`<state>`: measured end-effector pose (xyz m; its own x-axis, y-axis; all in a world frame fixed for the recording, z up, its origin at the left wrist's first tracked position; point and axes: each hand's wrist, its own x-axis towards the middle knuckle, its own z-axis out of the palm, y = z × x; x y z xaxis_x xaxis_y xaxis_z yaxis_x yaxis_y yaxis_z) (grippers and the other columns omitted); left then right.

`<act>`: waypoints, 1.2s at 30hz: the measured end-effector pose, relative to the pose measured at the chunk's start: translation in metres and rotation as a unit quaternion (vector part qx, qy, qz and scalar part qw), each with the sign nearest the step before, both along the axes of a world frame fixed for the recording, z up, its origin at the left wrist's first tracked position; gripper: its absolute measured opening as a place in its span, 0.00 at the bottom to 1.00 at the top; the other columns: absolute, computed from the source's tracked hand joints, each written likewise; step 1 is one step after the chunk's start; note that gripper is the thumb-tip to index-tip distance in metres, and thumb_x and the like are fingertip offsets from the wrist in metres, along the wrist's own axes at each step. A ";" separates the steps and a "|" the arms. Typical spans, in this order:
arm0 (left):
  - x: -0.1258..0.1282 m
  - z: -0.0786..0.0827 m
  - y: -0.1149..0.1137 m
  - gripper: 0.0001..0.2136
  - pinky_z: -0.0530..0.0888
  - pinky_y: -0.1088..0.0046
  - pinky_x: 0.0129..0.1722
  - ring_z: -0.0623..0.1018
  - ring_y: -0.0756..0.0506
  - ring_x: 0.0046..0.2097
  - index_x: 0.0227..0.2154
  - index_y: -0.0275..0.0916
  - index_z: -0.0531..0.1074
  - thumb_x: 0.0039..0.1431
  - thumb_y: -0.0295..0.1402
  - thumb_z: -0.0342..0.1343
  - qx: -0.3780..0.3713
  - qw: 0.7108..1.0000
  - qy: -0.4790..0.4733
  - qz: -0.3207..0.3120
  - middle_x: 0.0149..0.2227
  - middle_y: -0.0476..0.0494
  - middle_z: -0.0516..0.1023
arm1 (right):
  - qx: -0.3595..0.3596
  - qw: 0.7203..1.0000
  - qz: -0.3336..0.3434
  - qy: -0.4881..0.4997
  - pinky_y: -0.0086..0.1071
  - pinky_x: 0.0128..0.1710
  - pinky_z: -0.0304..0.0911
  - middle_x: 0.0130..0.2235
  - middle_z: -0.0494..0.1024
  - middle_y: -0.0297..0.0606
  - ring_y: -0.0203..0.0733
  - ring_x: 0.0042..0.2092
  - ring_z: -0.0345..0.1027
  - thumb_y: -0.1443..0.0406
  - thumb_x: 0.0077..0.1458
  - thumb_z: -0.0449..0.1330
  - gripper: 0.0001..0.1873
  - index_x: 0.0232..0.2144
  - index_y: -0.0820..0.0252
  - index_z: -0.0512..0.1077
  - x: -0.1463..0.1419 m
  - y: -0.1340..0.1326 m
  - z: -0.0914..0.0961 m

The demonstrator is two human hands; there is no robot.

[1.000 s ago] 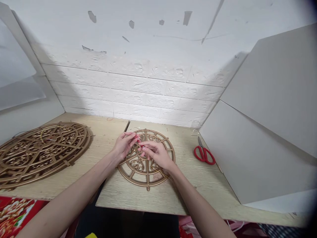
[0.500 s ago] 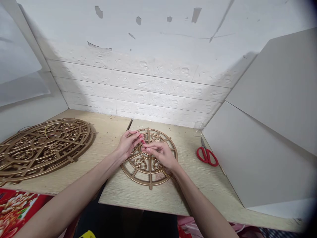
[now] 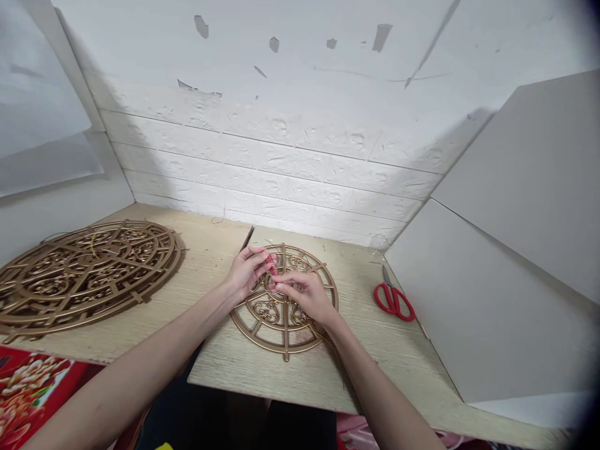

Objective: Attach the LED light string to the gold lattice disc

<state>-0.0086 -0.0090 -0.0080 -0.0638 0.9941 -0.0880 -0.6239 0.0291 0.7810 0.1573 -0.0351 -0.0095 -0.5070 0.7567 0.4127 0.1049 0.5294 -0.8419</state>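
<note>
My left hand (image 3: 248,270) and my right hand (image 3: 304,292) meet over a round gold-coloured openwork panel (image 3: 287,344) that lies flat on the table. Between the fingertips of both hands is a small red and clear piece (image 3: 272,265), too small to name. The left fingers pinch its upper end; the right thumb and fingers close on its lower end. A thin yellowish thread (image 3: 323,333) runs below my right hand across the panel's right side. My hands cover part of the panel's middle.
A stack of similar gold-coloured panels (image 3: 140,294) lies at the left. Red-handled scissors (image 3: 394,301) rest at the right, near a white board (image 3: 506,312). A white brick-patterned wall (image 3: 276,162) closes off the back. A red printed package (image 3: 32,387) sits low at the left.
The view has shifted slightly. Both hands stay over the panel with the small red piece between their fingertips, with only slight finger movement.
</note>
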 end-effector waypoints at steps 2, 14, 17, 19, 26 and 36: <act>0.000 -0.002 0.000 0.07 0.74 0.80 0.29 0.78 0.49 0.32 0.25 0.34 0.66 0.49 0.20 0.59 0.003 1.000 0.003 0.003 0.30 0.42 0.76 | 0.009 1.000 -0.002 -0.009 0.36 0.41 0.69 0.37 0.80 0.38 0.42 0.39 0.75 0.59 0.57 0.59 0.11 0.39 0.57 0.76 0.000 -0.001 0.000; 0.002 0.000 -0.001 0.07 0.75 0.80 0.30 0.78 0.49 0.33 0.26 0.34 0.65 0.48 0.20 0.59 0.000 1.000 -0.006 0.015 0.30 0.43 0.76 | -0.013 1.000 0.012 0.003 0.35 0.40 0.69 0.37 0.80 0.39 0.43 0.39 0.75 0.58 0.58 0.58 0.13 0.42 0.58 0.75 0.003 0.001 -0.003; 0.002 -0.002 -0.002 0.07 0.75 0.79 0.30 0.78 0.50 0.32 0.27 0.34 0.65 0.49 0.21 0.59 0.005 1.000 0.005 0.021 0.30 0.42 0.76 | -0.009 1.000 0.011 -0.007 0.36 0.40 0.69 0.38 0.80 0.39 0.43 0.39 0.75 0.58 0.58 0.58 0.13 0.40 0.57 0.75 0.004 0.002 -0.006; 0.003 -0.003 -0.003 0.08 0.75 0.79 0.29 0.78 0.49 0.31 0.29 0.35 0.65 0.48 0.22 0.60 0.010 1.000 0.014 0.025 0.30 0.42 0.77 | -0.005 1.000 0.015 -0.016 0.36 0.41 0.69 0.38 0.79 0.39 0.43 0.39 0.75 0.57 0.58 0.57 0.13 0.39 0.57 0.76 0.003 0.003 -0.009; 0.004 -0.004 -0.003 0.09 0.74 0.79 0.28 0.78 0.49 0.30 0.29 0.35 0.65 0.47 0.23 0.61 0.005 0.999 0.015 0.036 0.29 0.42 0.77 | -0.016 1.000 0.019 0.000 0.36 0.39 0.71 0.37 0.79 0.39 0.43 0.39 0.75 0.56 0.58 0.57 0.13 0.38 0.57 0.75 0.002 0.003 -0.012; 0.001 0.007 -0.003 0.08 0.75 0.78 0.29 0.79 0.48 0.31 0.28 0.35 0.65 0.49 0.21 0.59 -0.002 1.000 -0.005 0.020 0.29 0.40 0.78 | -0.003 1.000 0.003 -0.009 0.36 0.43 0.69 0.37 0.79 0.37 0.41 0.40 0.75 0.60 0.58 0.58 0.10 0.40 0.56 0.75 0.002 0.001 0.000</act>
